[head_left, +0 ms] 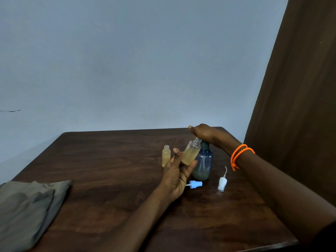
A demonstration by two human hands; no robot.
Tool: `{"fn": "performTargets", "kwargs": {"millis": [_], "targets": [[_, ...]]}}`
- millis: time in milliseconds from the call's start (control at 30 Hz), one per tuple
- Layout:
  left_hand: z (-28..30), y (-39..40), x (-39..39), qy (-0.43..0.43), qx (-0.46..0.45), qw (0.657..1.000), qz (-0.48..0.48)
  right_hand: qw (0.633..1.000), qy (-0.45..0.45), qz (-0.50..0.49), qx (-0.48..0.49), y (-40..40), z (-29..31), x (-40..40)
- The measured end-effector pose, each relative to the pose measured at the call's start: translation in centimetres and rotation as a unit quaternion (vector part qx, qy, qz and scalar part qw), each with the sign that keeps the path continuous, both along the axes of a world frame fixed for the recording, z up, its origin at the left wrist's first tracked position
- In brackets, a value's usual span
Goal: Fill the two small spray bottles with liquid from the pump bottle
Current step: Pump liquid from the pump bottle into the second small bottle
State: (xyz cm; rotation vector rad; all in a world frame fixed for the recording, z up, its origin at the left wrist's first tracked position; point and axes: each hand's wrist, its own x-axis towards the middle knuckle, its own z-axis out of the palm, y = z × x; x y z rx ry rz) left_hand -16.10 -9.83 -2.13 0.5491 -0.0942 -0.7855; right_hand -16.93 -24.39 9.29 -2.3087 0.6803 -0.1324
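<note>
Head view looks down on a dark wooden table (112,179) set against a pale wall. Right of the table's middle stands the pump bottle (203,160), a smoky grey-blue one with a little liquid at its bottom. The right hand (201,132) lies on top of its pump head, palm down with the fingers curved over it; the head itself is hidden under the hand. Orange bead bracelets (240,155) circle that wrist. The left hand (175,173) holds a small spray bottle (190,152) tilted, its open neck up at the pump's spout, its base resting on the fingertips with the thumb raised beside it; how firmly the fingers close on it cannot be told. This bottle is more than half full of yellowish liquid. A second small spray bottle (166,155) stands upright on the table just left of the left hand, uncapped and also holding yellowish liquid. Near the pump bottle's base lies a blue spray cap (195,184) on its side, and to its right a white spray cap (222,182) with its thin tube pointing up. A folded grey-green cloth (27,210) lies at the near left edge. A brown curtain (300,88) hangs at the right.
</note>
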Motion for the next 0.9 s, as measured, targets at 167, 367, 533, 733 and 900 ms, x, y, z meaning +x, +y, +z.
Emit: {"fn": "performTargets", "kwargs": {"millis": [167,367,533,733,900], "targets": [[0.2,0.1,-0.3,-0.006,0.006,1.0,-0.007,1.0,0.016,-0.001,-0.004,0.1,0.4,-0.5],[0.3,0.1,-0.3,-0.009,0.005,1.0,0.0,1.0,-0.009,-0.006,0.016,0.1,0.1,-0.3],[0.6,0.2,-0.7,-0.008,0.014,1.0,-0.002,1.0,0.019,0.009,0.007,0.1,0.6,-0.5],[0.5,0.2,-0.5,-0.013,0.012,1.0,0.002,1.0,-0.013,-0.004,0.018,0.0,0.1,-0.2],[0.6,0.2,-0.6,-0.013,0.011,1.0,0.003,1.0,0.014,0.007,-0.005,0.3,0.6,-0.3]]}}
